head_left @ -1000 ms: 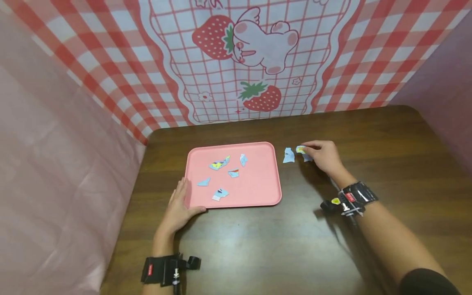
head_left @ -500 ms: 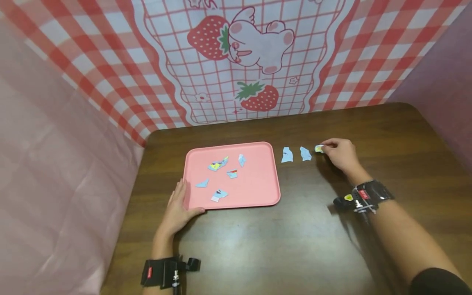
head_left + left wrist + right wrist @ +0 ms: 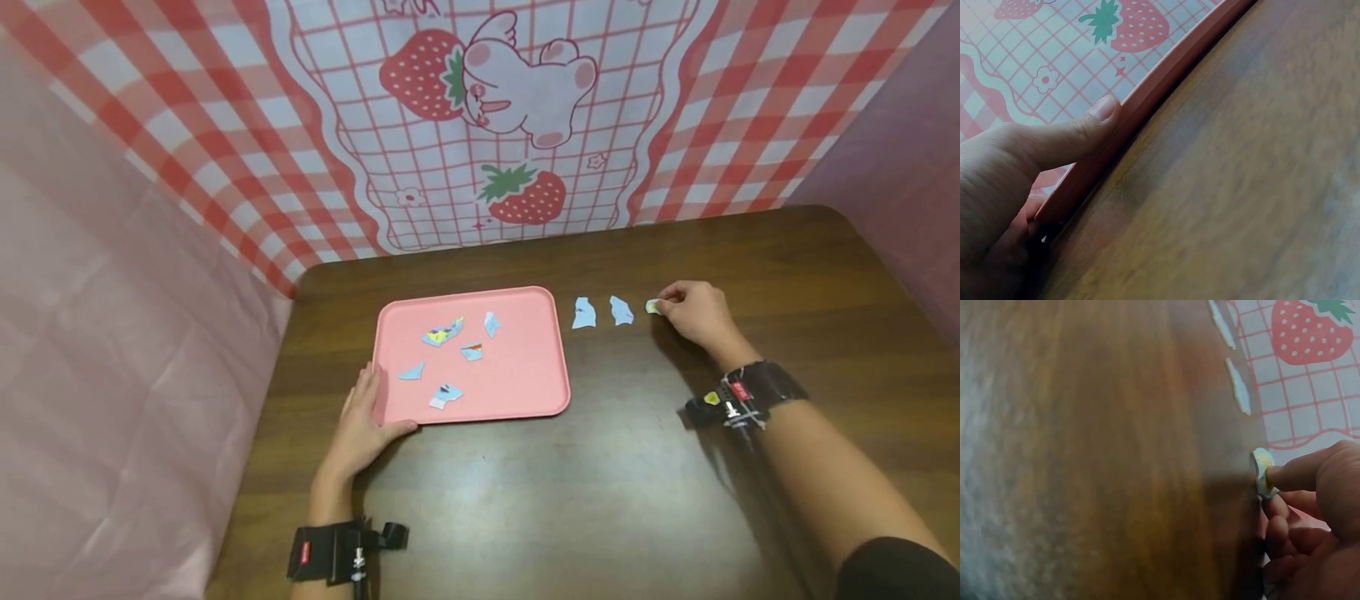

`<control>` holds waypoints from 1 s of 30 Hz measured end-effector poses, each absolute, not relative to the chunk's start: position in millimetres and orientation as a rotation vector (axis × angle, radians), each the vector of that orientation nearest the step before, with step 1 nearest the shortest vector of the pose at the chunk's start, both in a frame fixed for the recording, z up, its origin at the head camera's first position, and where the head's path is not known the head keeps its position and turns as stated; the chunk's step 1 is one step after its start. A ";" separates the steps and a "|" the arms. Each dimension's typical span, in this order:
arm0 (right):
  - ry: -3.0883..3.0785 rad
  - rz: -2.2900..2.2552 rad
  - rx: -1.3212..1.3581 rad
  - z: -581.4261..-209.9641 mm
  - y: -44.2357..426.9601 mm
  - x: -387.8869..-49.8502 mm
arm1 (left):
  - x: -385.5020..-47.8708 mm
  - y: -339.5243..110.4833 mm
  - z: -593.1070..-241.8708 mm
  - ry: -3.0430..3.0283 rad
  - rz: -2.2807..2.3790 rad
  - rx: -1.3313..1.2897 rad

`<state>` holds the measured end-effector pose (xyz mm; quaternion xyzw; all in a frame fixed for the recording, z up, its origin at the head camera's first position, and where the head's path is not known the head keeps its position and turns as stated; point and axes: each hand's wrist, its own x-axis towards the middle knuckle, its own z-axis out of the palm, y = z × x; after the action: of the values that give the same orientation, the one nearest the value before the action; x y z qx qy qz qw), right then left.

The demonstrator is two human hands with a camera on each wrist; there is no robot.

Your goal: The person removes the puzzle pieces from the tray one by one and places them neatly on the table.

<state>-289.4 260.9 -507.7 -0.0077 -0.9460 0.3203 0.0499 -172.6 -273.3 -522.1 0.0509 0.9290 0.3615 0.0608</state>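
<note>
In the head view my right hand (image 3: 699,313) pinches a small torn paper piece (image 3: 653,307), pale blue with yellow, at the table surface. The right wrist view shows thumb and fingertips on this paper piece (image 3: 1264,470). To its left lie two light blue torn paper pieces, one nearer (image 3: 621,311) and one farther (image 3: 584,313). My left hand (image 3: 362,425) rests at the near left corner of a pink tray (image 3: 517,383), fingers along its left side. In the left wrist view the thumb (image 3: 1085,128) lies on the tray's rim (image 3: 1166,72).
Several torn paper pieces lie apart inside the tray, among them a yellow and purple one (image 3: 444,332) and one with a red strip (image 3: 472,352). A strawberry-patterned cloth (image 3: 525,100) hangs behind the wooden table (image 3: 510,492). A pink curtain (image 3: 112,333) hangs at the left.
My right hand has carried the yellow-marked paper piece to the right, past the second blue piece, and lowered it toward the table. The left hand has stayed at the tray corner.
</note>
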 end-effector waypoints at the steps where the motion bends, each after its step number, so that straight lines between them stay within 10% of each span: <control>1: -2.878 0.972 -0.023 -508.7 260.3 -289.8 | -172.2 -273.4 -522.0 2.811 1.095 0.156; 30: -2.558 1.120 -0.071 -508.2 247.5 -292.5 | -176.4 -273.9 -522.7 2.838 1.085 0.181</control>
<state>-292.5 247.5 -508.2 -0.0249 -0.9020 0.3947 0.1732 -176.4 -273.9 -522.7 0.0594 0.9313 0.3560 0.0488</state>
